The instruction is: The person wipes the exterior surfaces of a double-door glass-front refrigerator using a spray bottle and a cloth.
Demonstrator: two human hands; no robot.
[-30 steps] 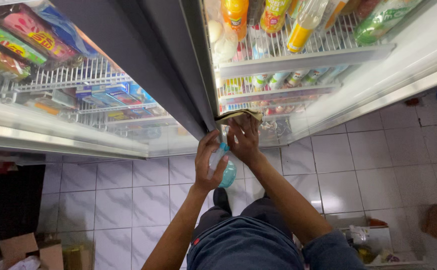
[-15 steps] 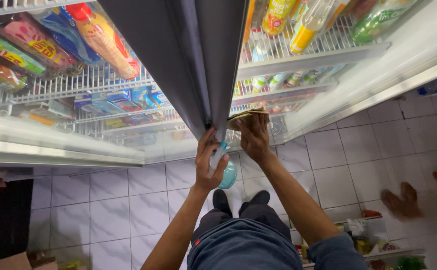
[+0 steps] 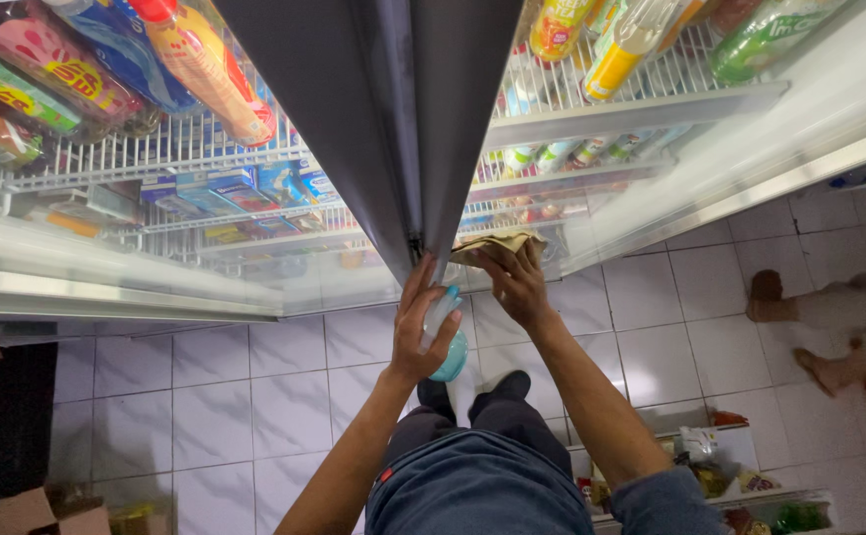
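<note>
The dark centre post point(image 3: 423, 119) between 2 glass fridge doors serves as the landmark here. At the foot of this post, the left hand point(image 3: 421, 332) is wrapped around a light blue spray bottle point(image 3: 445, 332), fingers curled over its upper part, with the rounded blue base showing just below the palm. Just right of the post's foot, the right hand point(image 3: 517, 287) presses a crumpled tan cloth point(image 3: 497, 244) against the lower part of the right glass door point(image 3: 651, 188), fingers spread over the cloth and gripping it. Cloth and bottle sit close together, the cloth slightly higher and touching the glass, the bottle apart from the glass as far as can be told. Left of the post, behind the left glass door point(image 3: 155, 258), wire shelves point(image 3: 155, 159) carry bright snack packets point(image 3: 47, 84) and blue cartons point(image 3: 245, 188). Right of the post, more wire shelving holds yellow and green drink bottles point(image 3: 611, 54) and a row of small cups point(image 3: 552, 154) lower down. Below the post, the person's dark trousers point(image 3: 472, 476) stand on white floor tiles point(image 3: 254, 396). Far right of the post, another person's bare feet point(image 3: 799, 327) rest on the tiles, well apart from both hands. Low to the right of the post sits a box of packaged goods point(image 3: 710, 466), and low to the left a cardboard box point(image 3: 17, 510).
</note>
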